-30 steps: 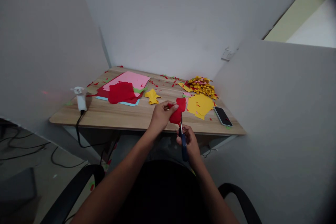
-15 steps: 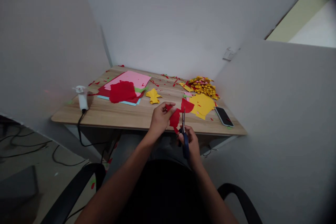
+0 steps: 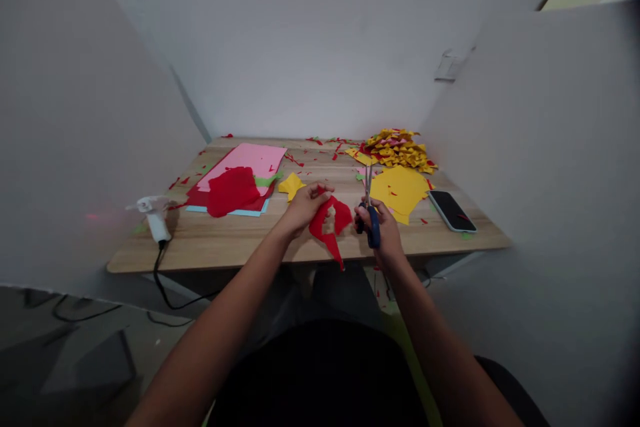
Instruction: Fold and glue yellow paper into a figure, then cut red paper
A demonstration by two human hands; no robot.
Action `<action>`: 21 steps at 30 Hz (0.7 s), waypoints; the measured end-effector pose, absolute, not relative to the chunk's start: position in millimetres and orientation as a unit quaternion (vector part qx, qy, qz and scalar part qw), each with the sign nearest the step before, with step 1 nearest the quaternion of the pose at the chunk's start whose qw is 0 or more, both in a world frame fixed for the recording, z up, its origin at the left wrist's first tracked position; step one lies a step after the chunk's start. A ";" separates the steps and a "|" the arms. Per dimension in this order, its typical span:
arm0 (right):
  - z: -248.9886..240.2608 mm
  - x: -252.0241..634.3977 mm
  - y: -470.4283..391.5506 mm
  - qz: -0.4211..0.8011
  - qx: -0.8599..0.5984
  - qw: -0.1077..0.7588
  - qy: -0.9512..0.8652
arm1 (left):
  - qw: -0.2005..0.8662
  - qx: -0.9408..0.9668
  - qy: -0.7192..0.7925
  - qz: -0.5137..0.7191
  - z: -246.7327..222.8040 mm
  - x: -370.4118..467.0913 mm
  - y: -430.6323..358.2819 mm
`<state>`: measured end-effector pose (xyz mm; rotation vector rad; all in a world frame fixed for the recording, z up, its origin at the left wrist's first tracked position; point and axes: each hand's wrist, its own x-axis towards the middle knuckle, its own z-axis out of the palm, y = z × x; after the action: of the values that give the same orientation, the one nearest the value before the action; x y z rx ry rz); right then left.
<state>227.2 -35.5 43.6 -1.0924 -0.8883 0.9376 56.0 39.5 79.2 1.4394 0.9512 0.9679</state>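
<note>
Pinched in my left hand (image 3: 306,208) is a cut piece of red paper (image 3: 341,217), with a long strip of it hanging down over the front of the table. My right hand (image 3: 385,230) is closed around dark blue-handled scissors (image 3: 371,210). Their blades point up and away, slightly apart, with nothing visible between them. The scissors are to the right of the red paper and apart from it. Just behind my left hand lies a yellow paper cut-out (image 3: 291,185). Yellow paper sheets (image 3: 404,188) lie beyond my right hand.
At the left are stacked pink sheets (image 3: 263,159) with a red paper piece (image 3: 233,191) on top. A white corded device (image 3: 156,219) stands at the left edge. Behind right is a heap of yellow scraps (image 3: 400,150); a phone (image 3: 453,211) lies at the right.
My right hand has drawn the scissors away to the right of the red paper. The red paper has shifted and its strip now hangs free. The camera view has tilted.
</note>
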 end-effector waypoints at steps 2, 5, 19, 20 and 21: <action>41.9 227.2 -18.5 0.406 -0.507 0.642 -0.408 | 0.517 0.617 0.436 0.402 60.5 63.2 62.3; 32.6 228.0 2.0 0.352 -0.555 0.605 -0.450 | 0.454 0.640 0.488 0.382 33.0 70.1 88.0; -11.5 252.9 22.6 0.008 -0.638 0.444 -0.629 | 0.196 0.841 0.464 0.198 60.6 35.3 58.1; -10.8 252.0 22.0 0.015 -0.640 0.438 -0.631 | 0.200 0.831 0.492 0.165 62.6 30.4 55.6; -9.9 251.2 21.6 0.021 -0.641 0.431 -0.635 | 0.203 0.817 0.524 0.130 63.5 26.2 52.5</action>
<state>251.2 21.6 -9.9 -1.5998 -1.5826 0.0535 26.2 52.5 63.5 2.2787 1.4624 0.3624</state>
